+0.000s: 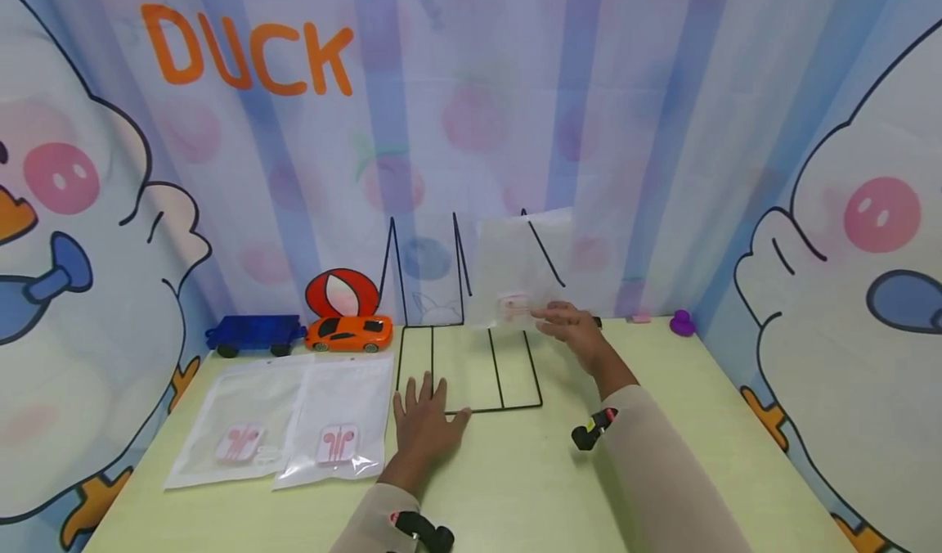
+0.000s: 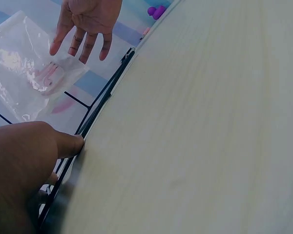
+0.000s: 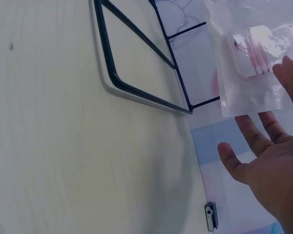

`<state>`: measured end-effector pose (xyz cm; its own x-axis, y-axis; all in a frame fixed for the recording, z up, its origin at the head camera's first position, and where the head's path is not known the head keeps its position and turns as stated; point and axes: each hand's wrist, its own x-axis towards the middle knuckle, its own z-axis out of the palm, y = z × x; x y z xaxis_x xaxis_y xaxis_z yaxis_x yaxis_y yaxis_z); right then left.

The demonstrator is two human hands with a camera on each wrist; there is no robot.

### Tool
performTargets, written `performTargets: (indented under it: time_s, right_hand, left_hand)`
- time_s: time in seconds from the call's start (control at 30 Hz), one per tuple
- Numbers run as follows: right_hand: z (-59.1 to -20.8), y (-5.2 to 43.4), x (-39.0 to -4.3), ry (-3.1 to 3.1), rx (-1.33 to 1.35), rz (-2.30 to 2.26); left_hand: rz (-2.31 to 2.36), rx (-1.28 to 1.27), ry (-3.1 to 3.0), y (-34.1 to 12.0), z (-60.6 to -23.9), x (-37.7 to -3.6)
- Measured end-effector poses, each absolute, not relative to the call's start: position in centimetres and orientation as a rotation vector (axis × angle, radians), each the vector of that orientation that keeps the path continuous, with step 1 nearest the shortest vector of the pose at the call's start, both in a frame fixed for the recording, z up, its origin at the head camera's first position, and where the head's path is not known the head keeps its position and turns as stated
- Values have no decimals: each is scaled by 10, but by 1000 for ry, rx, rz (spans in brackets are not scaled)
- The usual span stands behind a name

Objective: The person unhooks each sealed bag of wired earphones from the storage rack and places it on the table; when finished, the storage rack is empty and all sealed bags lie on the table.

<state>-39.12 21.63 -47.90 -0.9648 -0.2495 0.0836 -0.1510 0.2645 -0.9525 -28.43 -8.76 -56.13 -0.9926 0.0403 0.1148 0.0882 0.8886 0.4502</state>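
Left hand (image 1: 423,422) lies flat (fingers spread) on the wire rack (image 1: 471,369); right hand (image 1: 574,332), grip spread, touches the earphone bag (image 1: 518,279) at 12 o'clock.

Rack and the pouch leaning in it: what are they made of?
Rack: looks like thin bent metal wire, black coated, slightly glossy in the right wrist view. Pouch: clear flexible plastic film, likely; it wrinkles, glints, and shows the pink earphones through it.
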Motion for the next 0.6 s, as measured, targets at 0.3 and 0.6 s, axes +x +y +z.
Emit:
performTargets:
  time_s: [0.3,0.6]
  right_hand:
    - [-488,211,-389,2464,-358,-1768]
    - [-488,199,-385,2444,-401,-1902]
  left_hand:
    - [-708,-111,-2944,-88,-562,-284]
    - [-704,-99,-2945,-88,-562,-284]
